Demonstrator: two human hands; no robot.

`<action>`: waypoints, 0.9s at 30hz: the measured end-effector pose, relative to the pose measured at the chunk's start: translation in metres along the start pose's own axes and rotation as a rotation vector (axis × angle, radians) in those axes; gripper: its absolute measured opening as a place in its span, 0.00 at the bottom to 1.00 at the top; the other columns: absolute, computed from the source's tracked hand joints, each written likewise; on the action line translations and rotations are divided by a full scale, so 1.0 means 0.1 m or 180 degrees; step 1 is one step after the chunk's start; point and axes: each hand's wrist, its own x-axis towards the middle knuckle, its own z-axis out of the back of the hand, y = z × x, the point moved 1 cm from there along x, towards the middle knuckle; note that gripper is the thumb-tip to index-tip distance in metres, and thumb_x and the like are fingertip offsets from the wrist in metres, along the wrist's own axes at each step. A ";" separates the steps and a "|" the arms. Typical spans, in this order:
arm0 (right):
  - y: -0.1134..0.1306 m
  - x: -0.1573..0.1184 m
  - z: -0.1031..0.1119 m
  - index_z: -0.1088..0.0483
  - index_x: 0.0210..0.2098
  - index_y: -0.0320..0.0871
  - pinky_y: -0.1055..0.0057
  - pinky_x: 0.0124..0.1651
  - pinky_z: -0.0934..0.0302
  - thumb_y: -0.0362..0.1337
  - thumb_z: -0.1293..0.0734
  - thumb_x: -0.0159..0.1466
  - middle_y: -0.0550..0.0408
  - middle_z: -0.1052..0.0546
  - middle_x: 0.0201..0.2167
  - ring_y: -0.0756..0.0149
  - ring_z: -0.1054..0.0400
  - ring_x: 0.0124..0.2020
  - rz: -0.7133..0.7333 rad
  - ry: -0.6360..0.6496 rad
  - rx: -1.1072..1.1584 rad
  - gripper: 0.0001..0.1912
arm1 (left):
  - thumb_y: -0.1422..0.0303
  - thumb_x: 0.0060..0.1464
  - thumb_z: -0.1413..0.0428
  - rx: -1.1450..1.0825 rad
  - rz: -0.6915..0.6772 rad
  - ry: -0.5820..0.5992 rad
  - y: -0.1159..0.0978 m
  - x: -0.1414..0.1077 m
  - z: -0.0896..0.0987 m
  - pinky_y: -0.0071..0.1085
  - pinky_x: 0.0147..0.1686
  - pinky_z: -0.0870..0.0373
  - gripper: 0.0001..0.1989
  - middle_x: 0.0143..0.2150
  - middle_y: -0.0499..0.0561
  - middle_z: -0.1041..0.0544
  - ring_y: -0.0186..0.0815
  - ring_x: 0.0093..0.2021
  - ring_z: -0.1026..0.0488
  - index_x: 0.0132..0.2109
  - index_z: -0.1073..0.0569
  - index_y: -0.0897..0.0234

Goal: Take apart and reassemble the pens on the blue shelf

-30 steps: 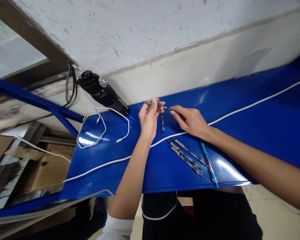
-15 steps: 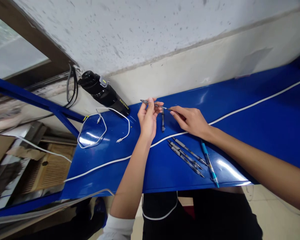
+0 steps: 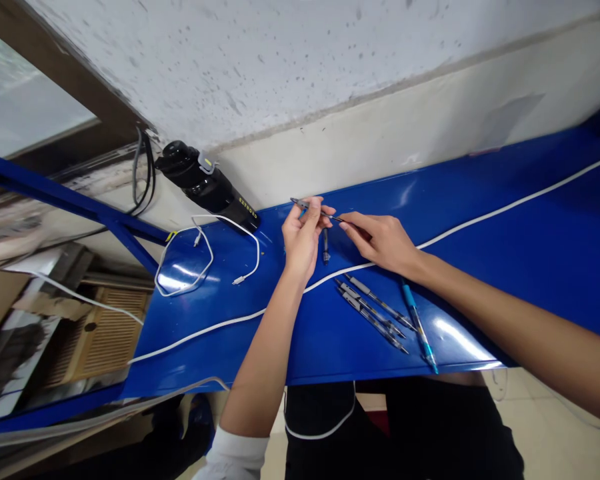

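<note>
My left hand [image 3: 303, 239] is closed around a slim grey pen barrel [image 3: 298, 201], pinched between thumb and fingers with its tip sticking out at the left. My right hand [image 3: 383, 241] grips a thin dark pen refill [image 3: 337, 218], whose pale end meets the barrel near the left fingers. How far it sits inside the barrel is hidden. Just below the hands, a short clear pen part [image 3: 326, 248] lies on the blue table [image 3: 210, 353]. Several grey-and-clear pens [image 3: 373, 313] and a teal pen [image 3: 419, 325] rest nearer the front edge.
A black bottle [image 3: 210, 190] stands by the wall at back left. A coiled white cable [image 3: 211, 253] lies in front of it. Another white cable [image 3: 505, 208] runs across the table, passing under my arms. A blue metal frame [image 3: 125, 233] borders the left side.
My left hand has shifted slightly right with the pen barrel, closer to my right hand, so less of the refill shows between them. My right hand has barely moved.
</note>
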 end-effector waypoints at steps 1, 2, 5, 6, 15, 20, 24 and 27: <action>0.00 0.00 0.00 0.23 0.56 0.46 0.68 0.36 0.42 0.46 0.43 0.80 0.51 0.16 0.37 0.62 0.28 0.30 -0.0007 -0.0002 0.0007 0.20 | 0.54 0.59 0.30 -0.0020 0.0003 0.0050 0.01 0.00 0.00 0.30 0.43 0.25 0.18 0.39 0.51 0.18 0.29 0.34 0.24 0.47 0.21 0.61; 0.00 0.01 0.00 0.23 0.55 0.45 0.68 0.36 0.42 0.46 0.43 0.80 0.51 0.17 0.36 0.62 0.28 0.29 -0.0016 -0.0010 0.0014 0.20 | 0.56 0.58 0.29 -0.0040 -0.0003 0.0100 0.01 0.00 0.00 0.30 0.44 0.25 0.17 0.39 0.51 0.17 0.29 0.34 0.23 0.47 0.21 0.61; 0.01 0.01 0.01 0.23 0.54 0.45 0.68 0.36 0.43 0.46 0.43 0.80 0.52 0.18 0.34 0.63 0.30 0.28 -0.0044 -0.0049 0.0020 0.20 | 0.61 0.57 0.27 -0.0033 -0.0011 0.0191 0.02 0.01 0.00 0.31 0.47 0.24 0.16 0.41 0.51 0.17 0.30 0.36 0.22 0.48 0.20 0.61; 0.01 0.01 0.01 0.23 0.54 0.45 0.68 0.36 0.43 0.46 0.43 0.80 0.52 0.18 0.34 0.63 0.30 0.28 -0.0052 -0.0054 0.0020 0.20 | 0.62 0.56 0.27 -0.0005 0.0002 0.0192 0.02 0.01 0.01 0.31 0.47 0.24 0.16 0.42 0.51 0.16 0.31 0.37 0.21 0.48 0.20 0.61; 0.00 0.00 0.00 0.23 0.55 0.45 0.67 0.35 0.44 0.46 0.43 0.80 0.52 0.18 0.33 0.63 0.31 0.28 -0.0055 -0.0079 0.0010 0.20 | 0.64 0.56 0.27 0.0240 0.0087 0.0204 0.04 -0.01 0.01 0.33 0.47 0.25 0.15 0.43 0.54 0.14 0.33 0.37 0.19 0.47 0.20 0.63; -0.01 0.00 -0.01 0.23 0.56 0.44 0.67 0.35 0.43 0.46 0.42 0.80 0.51 0.18 0.34 0.63 0.30 0.28 -0.0055 -0.0084 0.0007 0.20 | 0.63 0.56 0.28 0.0309 0.0041 0.0170 0.05 -0.02 0.00 0.32 0.45 0.25 0.14 0.42 0.53 0.14 0.32 0.36 0.19 0.45 0.20 0.63; -0.01 0.00 -0.01 0.24 0.55 0.44 0.67 0.35 0.43 0.46 0.42 0.80 0.51 0.17 0.36 0.63 0.29 0.29 -0.0061 -0.0065 0.0003 0.19 | 0.63 0.57 0.28 0.0338 0.0009 0.0159 0.06 -0.04 -0.03 0.31 0.44 0.25 0.14 0.43 0.54 0.14 0.34 0.39 0.18 0.45 0.20 0.62; -0.01 -0.01 -0.02 0.27 0.56 0.44 0.68 0.34 0.44 0.46 0.42 0.79 0.52 0.18 0.35 0.63 0.30 0.27 -0.0162 -0.0065 0.0043 0.18 | 0.62 0.56 0.27 0.0406 0.0065 0.0139 0.05 -0.07 -0.05 0.32 0.45 0.25 0.14 0.44 0.54 0.13 0.37 0.44 0.16 0.45 0.20 0.62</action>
